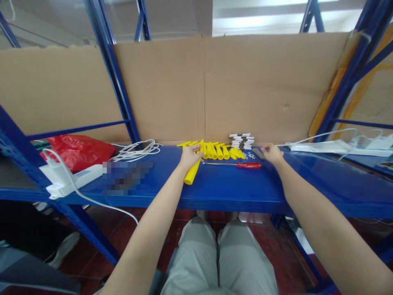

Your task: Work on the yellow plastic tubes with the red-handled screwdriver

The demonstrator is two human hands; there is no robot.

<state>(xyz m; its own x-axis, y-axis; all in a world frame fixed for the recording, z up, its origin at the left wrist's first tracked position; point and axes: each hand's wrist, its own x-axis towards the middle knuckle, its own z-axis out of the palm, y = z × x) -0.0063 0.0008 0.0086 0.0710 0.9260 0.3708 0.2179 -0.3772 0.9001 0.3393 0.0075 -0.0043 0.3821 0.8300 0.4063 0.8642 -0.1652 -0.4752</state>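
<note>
My left hand [190,155] is closed around a yellow plastic tube [193,173], whose round, wider end points toward me. Behind and to the right of it lies a row of similar yellow tubes [216,151] with narrow far ends, beside small flat yellow pieces [237,153]. My right hand [272,154] rests low over the shelf with fingers curled together. At its fingertips is a small greyish flat piece [258,153]; whether it is gripped or only touched is unclear. A screwdriver [248,165] with a red handle lies between my hands, its shaft pointing left.
A stack of white and brown pieces [242,141] and small silvery bits [251,156] sit at the back. To the left are a coiled white cable [135,151], a red bag [78,151] and a white power strip [87,175]. Cardboard [245,86] walls the back of the blue shelf [233,190].
</note>
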